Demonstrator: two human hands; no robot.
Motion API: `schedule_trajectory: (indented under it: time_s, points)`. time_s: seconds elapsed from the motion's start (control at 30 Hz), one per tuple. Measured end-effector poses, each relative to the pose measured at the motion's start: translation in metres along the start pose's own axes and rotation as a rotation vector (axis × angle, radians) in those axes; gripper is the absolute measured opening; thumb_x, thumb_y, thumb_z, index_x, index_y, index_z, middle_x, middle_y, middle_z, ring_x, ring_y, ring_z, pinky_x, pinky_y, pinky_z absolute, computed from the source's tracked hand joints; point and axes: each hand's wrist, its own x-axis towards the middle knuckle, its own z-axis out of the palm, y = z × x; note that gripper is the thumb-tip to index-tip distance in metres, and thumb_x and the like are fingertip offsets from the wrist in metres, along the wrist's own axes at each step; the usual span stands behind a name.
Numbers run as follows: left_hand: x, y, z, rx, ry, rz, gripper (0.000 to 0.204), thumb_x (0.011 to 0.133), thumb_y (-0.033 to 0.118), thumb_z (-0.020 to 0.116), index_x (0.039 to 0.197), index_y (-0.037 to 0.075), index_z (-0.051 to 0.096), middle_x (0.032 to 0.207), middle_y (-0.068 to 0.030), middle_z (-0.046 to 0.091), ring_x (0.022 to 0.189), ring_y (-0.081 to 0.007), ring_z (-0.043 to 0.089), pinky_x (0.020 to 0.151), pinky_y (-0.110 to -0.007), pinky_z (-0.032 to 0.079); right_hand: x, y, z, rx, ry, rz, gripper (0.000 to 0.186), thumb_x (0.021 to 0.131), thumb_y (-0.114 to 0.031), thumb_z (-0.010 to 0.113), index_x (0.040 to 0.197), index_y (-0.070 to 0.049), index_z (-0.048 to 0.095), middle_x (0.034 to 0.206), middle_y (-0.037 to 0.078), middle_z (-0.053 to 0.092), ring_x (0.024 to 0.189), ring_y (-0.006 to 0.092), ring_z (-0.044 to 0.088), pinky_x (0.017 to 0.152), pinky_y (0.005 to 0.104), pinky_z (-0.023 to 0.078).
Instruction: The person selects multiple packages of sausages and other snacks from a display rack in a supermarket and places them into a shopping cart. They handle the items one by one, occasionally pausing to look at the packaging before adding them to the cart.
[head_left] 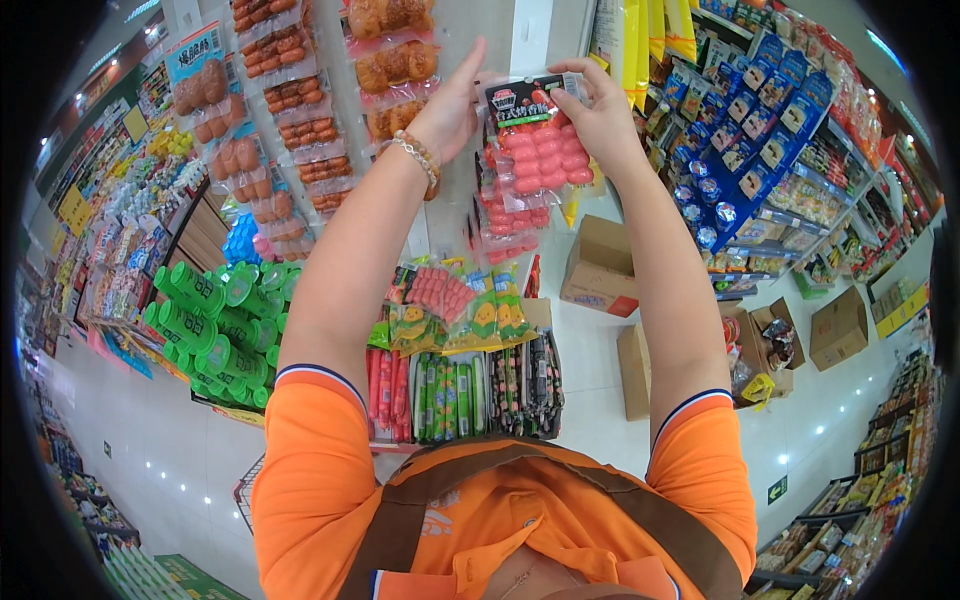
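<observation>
My right hand [606, 122] pinches the top right corner of a clear pack of pink sausages [545, 158] with a dark header card, its thumb in front. More pink sausage packs [510, 215] hang behind and below that one. On the other side of the pack is my left hand [448, 118], its fingers stretched upward and apart, with a beaded bracelet at the wrist. Whether that hand touches the pack's edge I cannot tell. Left of it hang columns of brown sausage packs [400, 65].
Below my arms, a box of wrapped sausage sticks [450, 400] has another pink sausage pack [440, 292] and yellow bags on top. Green-lidded tubs [215, 325] are stacked at left. Cardboard boxes [598, 262] stand on the floor at right, near a blue snack display [755, 130].
</observation>
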Motion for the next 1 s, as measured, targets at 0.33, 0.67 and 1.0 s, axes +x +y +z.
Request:
schedule_trajectory:
  time_s: [0.33,0.67,1.0]
  points:
    - [-0.003,-0.006,0.006,0.015,-0.133,0.092,0.040,0.093,0.037,0.068,0.113,0.003,0.066,0.110,-0.0045,0.068,0.103,-0.0129,0.062,0.095,-0.030,0.047,0.004,0.007,0.001,-0.075,0.058,-0.080,0.020,0.092,-0.006,0.063,0.111,-0.008,0.069,0.088,0.003,0.066,0.076,0.0075,0.059,0.069,0.0251,0.050]
    - [0.000,-0.009,0.007,0.011,-0.187,0.112,0.033,0.093,0.025,0.069,0.115,0.000,0.065,0.110,-0.0053,0.069,0.101,-0.0114,0.064,0.092,-0.028,0.050,0.003,0.005,-0.006,-0.112,0.058,0.051,0.018,0.096,-0.009,0.061,0.114,-0.009,0.066,0.072,-0.002,0.062,0.064,0.0034,0.053,0.057,0.0233,0.046]
    - [0.004,-0.010,0.004,0.088,-0.137,0.109,0.026,0.093,0.018,0.068,0.114,0.003,0.065,0.107,-0.0031,0.070,0.101,-0.0096,0.063,0.091,-0.027,0.049,-0.001,-0.002,-0.003,-0.551,0.104,-0.063,0.027,0.089,-0.013,0.065,0.115,-0.012,0.059,0.073,0.020,0.065,0.070,0.0373,0.066,0.067,0.0441,0.053]
